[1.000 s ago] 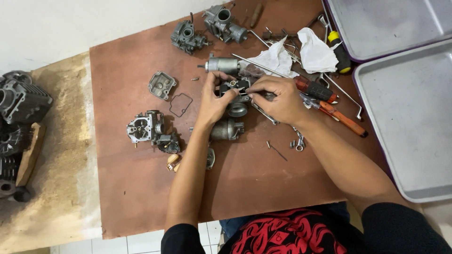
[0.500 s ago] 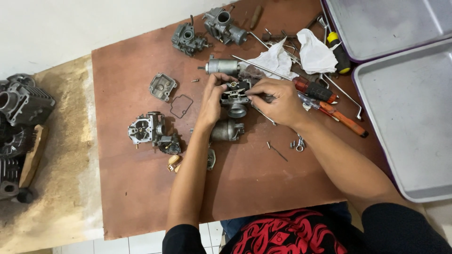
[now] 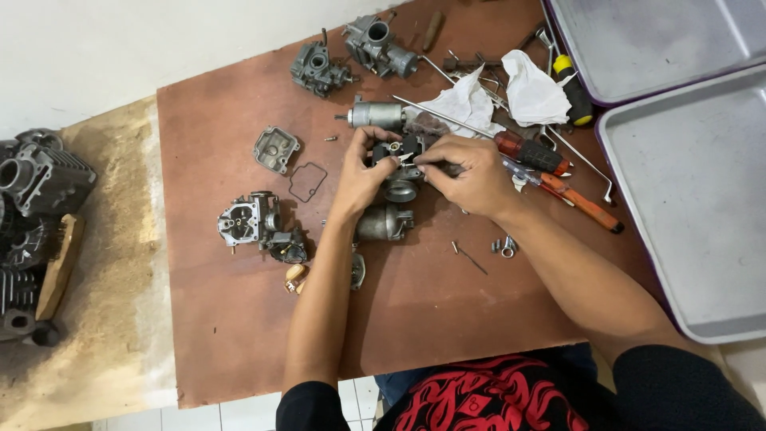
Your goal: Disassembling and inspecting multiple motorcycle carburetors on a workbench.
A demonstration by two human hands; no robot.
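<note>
Hands (image 3: 415,172) hold carburetor (image 3: 399,160) (mid-board).

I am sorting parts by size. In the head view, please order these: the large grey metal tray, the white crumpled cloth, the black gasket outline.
Largest to smallest:
1. large grey metal tray
2. white crumpled cloth
3. black gasket outline
All lie at similar depth, so the order looks reliable.

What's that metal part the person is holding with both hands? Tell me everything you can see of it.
The carburetor body is a small, dull grey cast-metal block with dark recesses, grimy-looking. It is held just above the brown board, near its far middle. The left hand grips its left side, thumb and fingers wrapped round; the right hand covers its right side, fingertips pinching at the top, where a small pale piece shows. A rounded metal bowl-like section shows below it. Most of its right half is hidden.
</note>
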